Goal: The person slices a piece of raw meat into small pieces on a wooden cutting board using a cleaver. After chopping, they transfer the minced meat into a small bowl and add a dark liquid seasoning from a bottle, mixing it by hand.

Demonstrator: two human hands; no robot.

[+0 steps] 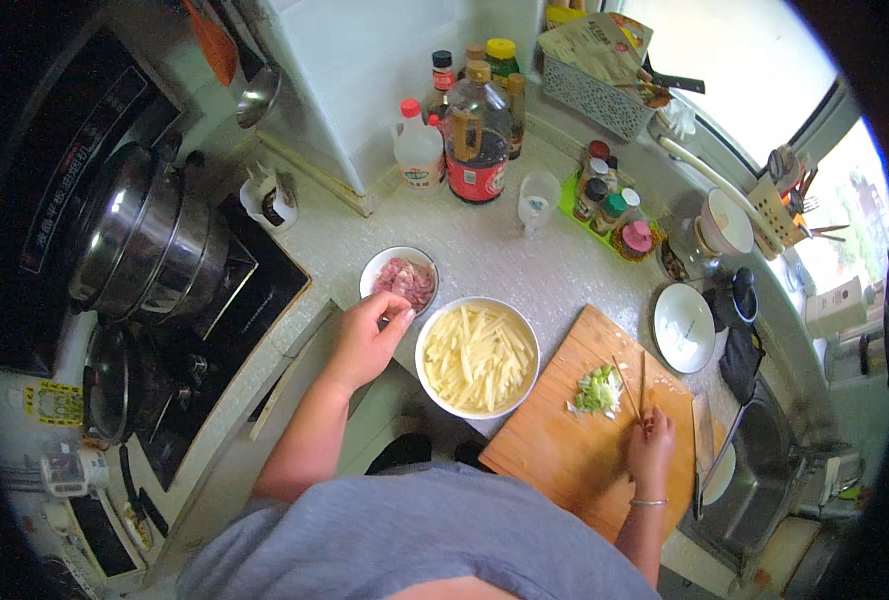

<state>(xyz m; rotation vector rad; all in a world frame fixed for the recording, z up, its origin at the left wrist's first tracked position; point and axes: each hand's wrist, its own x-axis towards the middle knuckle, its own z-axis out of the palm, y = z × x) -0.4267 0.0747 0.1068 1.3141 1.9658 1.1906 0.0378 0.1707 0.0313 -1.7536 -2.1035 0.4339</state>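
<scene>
My left hand is at the near rim of a small white bowl of raw sliced meat. Its thumb and fingers are curled together; whether anything is pinched between them cannot be made out. My right hand grips a pair of chopsticks above a wooden cutting board. The chopstick tips spread apart, close to a small pile of chopped scallion on the board. Between my hands stands a larger white bowl of potato strips, apparently in water.
A cleaver lies at the board's right edge, beside the sink. Left are a steel steamer pot and a black cooktop. Behind stand sauce bottles, a plastic cup and a green spice tray. A white plate sits right.
</scene>
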